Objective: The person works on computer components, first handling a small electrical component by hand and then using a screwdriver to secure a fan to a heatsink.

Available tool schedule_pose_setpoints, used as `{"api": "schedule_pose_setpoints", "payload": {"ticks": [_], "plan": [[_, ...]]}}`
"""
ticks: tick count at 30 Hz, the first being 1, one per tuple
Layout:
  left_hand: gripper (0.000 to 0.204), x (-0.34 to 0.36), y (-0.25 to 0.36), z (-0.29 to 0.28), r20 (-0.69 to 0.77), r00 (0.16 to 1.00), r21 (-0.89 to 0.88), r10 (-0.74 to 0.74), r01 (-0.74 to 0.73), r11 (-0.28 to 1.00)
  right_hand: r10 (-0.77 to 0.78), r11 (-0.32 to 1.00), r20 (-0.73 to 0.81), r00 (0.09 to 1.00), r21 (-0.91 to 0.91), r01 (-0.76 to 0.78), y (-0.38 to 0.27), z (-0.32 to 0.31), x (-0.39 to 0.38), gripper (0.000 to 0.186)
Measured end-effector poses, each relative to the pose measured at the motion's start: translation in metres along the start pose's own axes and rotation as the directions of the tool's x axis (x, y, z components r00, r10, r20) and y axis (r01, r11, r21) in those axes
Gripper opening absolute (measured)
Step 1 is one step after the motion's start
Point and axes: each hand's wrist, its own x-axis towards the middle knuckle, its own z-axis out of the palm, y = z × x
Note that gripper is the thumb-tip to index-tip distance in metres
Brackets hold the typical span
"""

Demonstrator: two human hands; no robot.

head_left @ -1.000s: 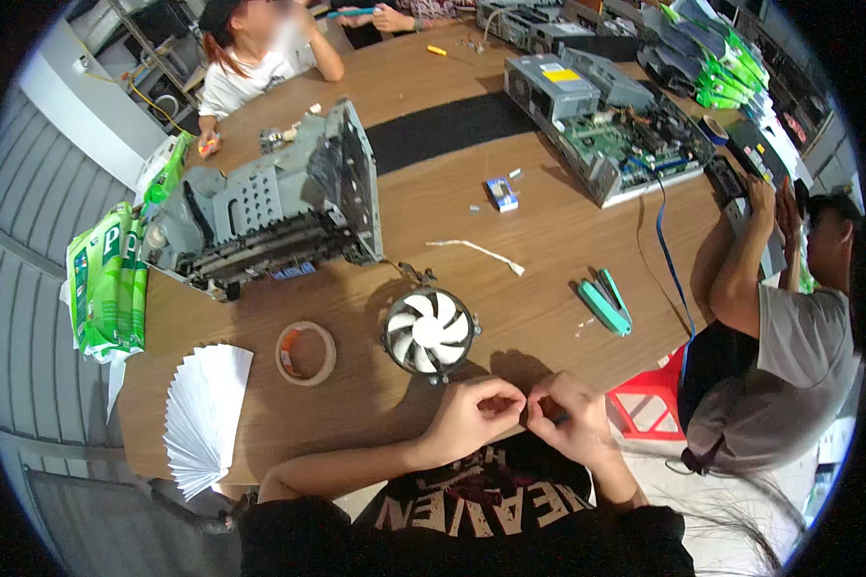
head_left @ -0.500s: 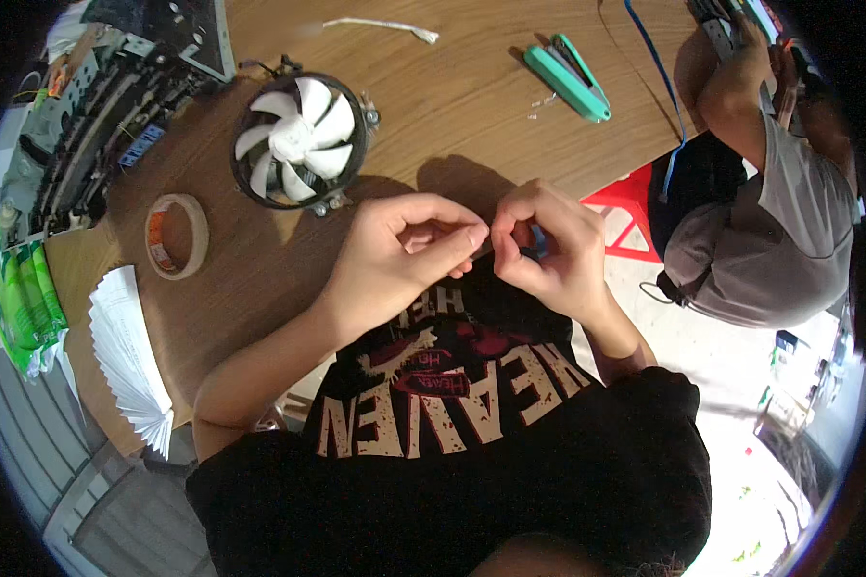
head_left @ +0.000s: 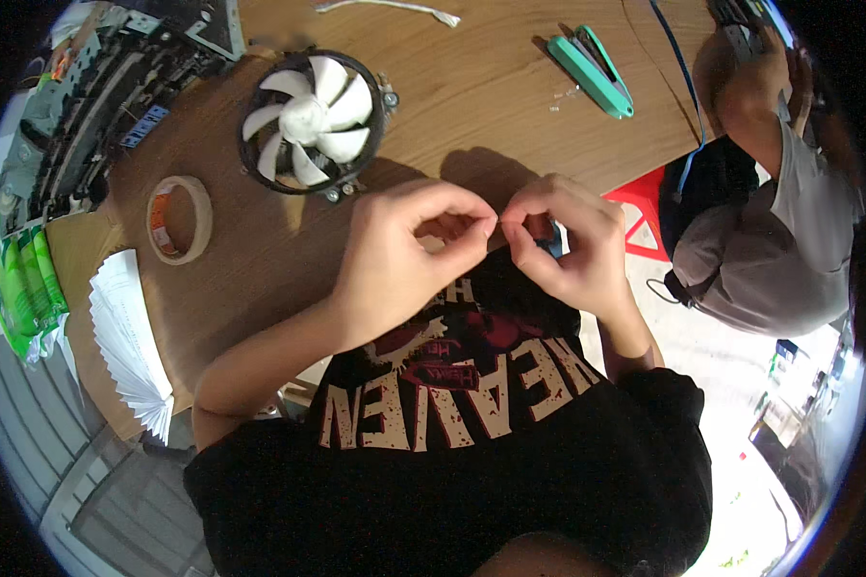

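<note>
My left hand [head_left: 399, 252] and my right hand [head_left: 579, 240] meet above the table's near edge, in front of my black shirt [head_left: 433, 500]. Each pinches thumb against forefinger, and the two pairs of fingertips almost touch. Whatever they hold between them, if anything, is too small to make out. Just beyond my left hand lies a cooling fan [head_left: 303, 120] with white blades in a black round frame. Farther off, past my right hand, a teal stapler [head_left: 592, 72] rests on the wood, with tiny clear or metallic bits [head_left: 560, 99] beside it.
On the left are a tape roll [head_left: 180, 219], a pleated white paper [head_left: 130, 337], a green packet [head_left: 24, 288] and opened electronic equipment [head_left: 96, 115]. A white cord [head_left: 394, 8] lies at the back. Right, a blue cable [head_left: 688, 87] hangs near another person [head_left: 751, 250] and a red stool [head_left: 645, 207].
The view has shifted slightly, so the table things sit a little differently in it. My fingertips, pressed close together before, now show a narrow gap. Both hands keep their pinch.
</note>
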Motion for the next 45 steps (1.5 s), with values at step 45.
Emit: {"api": "schedule_pose_setpoints", "payload": {"ticks": [45], "plan": [[0.018,0.008,-0.002,-0.015,0.392,0.893,-0.647,-0.221,0.439,0.624,-0.117,0.953,-0.215,0.97,0.251,0.17,0.002,0.018,0.003,0.01]]}}
